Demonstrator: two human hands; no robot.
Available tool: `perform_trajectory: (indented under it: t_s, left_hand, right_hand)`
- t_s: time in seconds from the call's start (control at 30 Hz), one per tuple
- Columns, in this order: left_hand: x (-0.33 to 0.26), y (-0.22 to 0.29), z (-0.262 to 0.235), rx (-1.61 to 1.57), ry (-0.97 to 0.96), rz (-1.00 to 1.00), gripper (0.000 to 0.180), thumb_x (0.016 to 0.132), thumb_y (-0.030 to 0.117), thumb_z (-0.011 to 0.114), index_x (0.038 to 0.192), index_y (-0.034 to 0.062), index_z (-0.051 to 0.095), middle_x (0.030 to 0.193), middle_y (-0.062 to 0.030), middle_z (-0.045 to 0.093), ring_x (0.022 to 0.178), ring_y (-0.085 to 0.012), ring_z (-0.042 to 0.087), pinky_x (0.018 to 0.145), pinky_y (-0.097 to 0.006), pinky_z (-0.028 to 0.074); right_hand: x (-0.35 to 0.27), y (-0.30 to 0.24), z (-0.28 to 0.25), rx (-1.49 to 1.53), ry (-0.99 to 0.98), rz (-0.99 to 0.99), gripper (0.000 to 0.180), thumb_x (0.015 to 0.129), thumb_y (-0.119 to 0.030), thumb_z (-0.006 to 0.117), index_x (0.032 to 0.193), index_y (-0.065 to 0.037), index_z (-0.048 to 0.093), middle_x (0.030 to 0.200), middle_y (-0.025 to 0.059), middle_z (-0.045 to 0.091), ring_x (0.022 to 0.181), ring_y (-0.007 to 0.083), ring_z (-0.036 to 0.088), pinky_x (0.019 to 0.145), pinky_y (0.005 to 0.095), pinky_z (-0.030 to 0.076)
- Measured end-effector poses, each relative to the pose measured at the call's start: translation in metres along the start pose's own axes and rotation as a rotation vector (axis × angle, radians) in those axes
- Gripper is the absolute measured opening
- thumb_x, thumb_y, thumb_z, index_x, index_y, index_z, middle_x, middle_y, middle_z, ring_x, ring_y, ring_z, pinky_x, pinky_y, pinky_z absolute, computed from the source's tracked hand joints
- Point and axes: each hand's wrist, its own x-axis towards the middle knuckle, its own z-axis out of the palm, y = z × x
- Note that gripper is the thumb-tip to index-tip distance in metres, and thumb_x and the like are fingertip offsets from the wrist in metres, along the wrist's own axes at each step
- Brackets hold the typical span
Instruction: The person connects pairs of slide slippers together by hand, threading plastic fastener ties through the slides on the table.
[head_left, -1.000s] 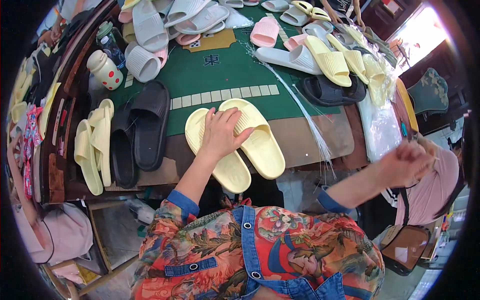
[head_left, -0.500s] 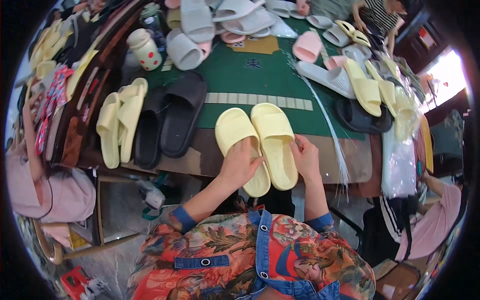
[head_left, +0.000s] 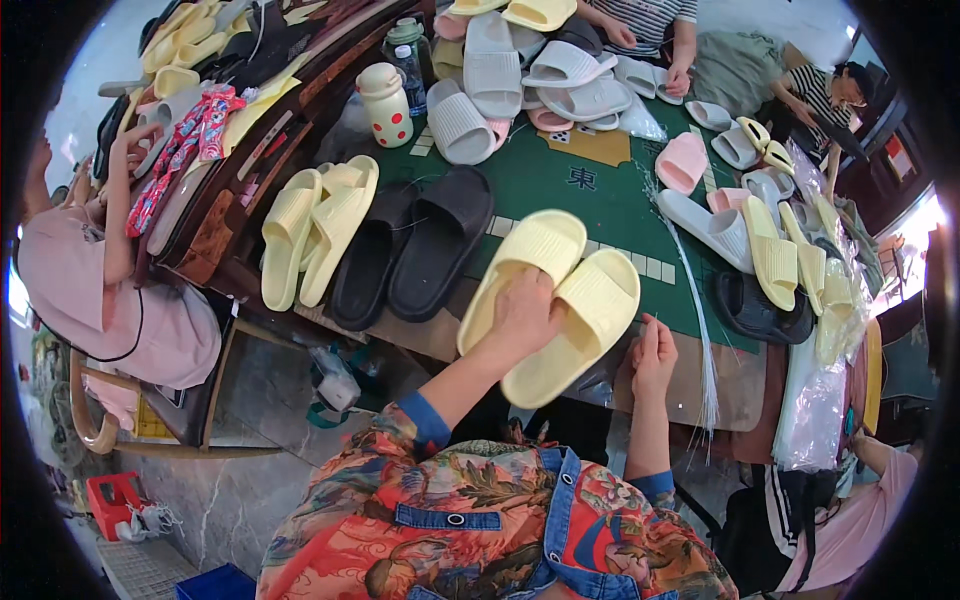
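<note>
A pair of pale yellow slippers (head_left: 590, 300) lies side by side at the near edge of the green-topped table (head_left: 600, 200), toes pointing up and to the right. My left hand (head_left: 522, 318) rests on top of the pair where the two slippers meet, fingers gripping them together. Just right of the pair's heel end, my right hand (head_left: 652, 355) is over the table's brown rim, fingers curled and pinched. Whether it holds a thin strand I cannot tell.
A black slipper pair (head_left: 412, 252) and another yellow pair (head_left: 312, 232) lie to the left. Grey, pink and yellow slippers crowd the far and right sides. A bundle of white plastic strands (head_left: 690, 290) runs beside my right hand. A dotted white bottle (head_left: 385, 102) stands behind. Other people sit around the table.
My right hand came in from the far right to the right slipper, then lifted off to its heel side. My left hand stayed on the pair, which now lies more diagonally.
</note>
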Motion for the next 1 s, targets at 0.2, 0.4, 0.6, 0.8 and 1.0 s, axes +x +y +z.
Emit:
perform_trajectory:
  t_s: [0.2,0.4,0.6,0.8,1.0]
  left_hand:
    - [0.010,-0.033,-0.132,0.158,0.342,0.030,0.021,0.063,0.007,0.057,0.080,0.0007,0.049,0.082,-0.0184,0.049,0.081,-0.0361,0.048,0.069,-0.044,0.039]
    - [0.057,-0.158,-0.227,0.306,0.289,-0.134,0.029,0.070,0.016,0.055,0.091,-0.0036,0.051,0.091,-0.0220,0.051,0.091,-0.0384,0.047,0.077,-0.042,0.039]
    - [0.044,-0.252,-0.195,0.580,0.192,-0.269,0.044,0.077,0.035,0.055,0.101,-0.0020,0.053,0.108,-0.0204,0.052,0.103,-0.0353,0.046,0.087,-0.046,0.035]
    - [0.050,-0.236,-0.209,0.281,0.098,-0.359,0.048,0.076,0.038,0.058,0.104,-0.0013,0.053,0.112,-0.0198,0.051,0.107,-0.0364,0.046,0.090,-0.043,0.036]
    - [0.041,-0.195,-0.224,0.494,-0.011,-0.321,0.046,0.074,0.038,0.062,0.097,-0.0011,0.055,0.105,-0.0197,0.052,0.096,-0.0348,0.054,0.081,-0.041,0.043]
  right_hand:
    - [-0.004,-0.008,0.000,-0.055,-0.066,0.000,0.019,0.091,-0.018,0.049,0.095,-0.001,0.059,0.056,-0.0081,0.039,0.045,-0.0004,0.030,0.040,0.0168,0.021]
    - [-0.006,-0.009,0.000,-0.196,-0.043,-0.022,0.018,0.090,-0.017,0.050,0.090,-0.003,0.061,0.059,-0.0077,0.043,0.048,0.0002,0.032,0.043,0.0175,0.024]
    - [-0.007,-0.004,0.000,-0.264,-0.045,-0.074,0.017,0.090,-0.018,0.050,0.089,-0.004,0.061,0.058,-0.0089,0.041,0.048,0.0000,0.031,0.043,0.0172,0.023]
    - [-0.006,-0.007,0.000,-0.290,-0.061,-0.051,0.018,0.090,-0.018,0.051,0.090,-0.003,0.061,0.060,-0.0084,0.043,0.051,0.0011,0.033,0.045,0.0177,0.026]
    - [-0.008,-0.009,0.001,-0.285,-0.044,-0.067,0.018,0.090,-0.017,0.051,0.090,-0.003,0.061,0.063,-0.0077,0.045,0.054,0.0013,0.035,0.048,0.0176,0.027]
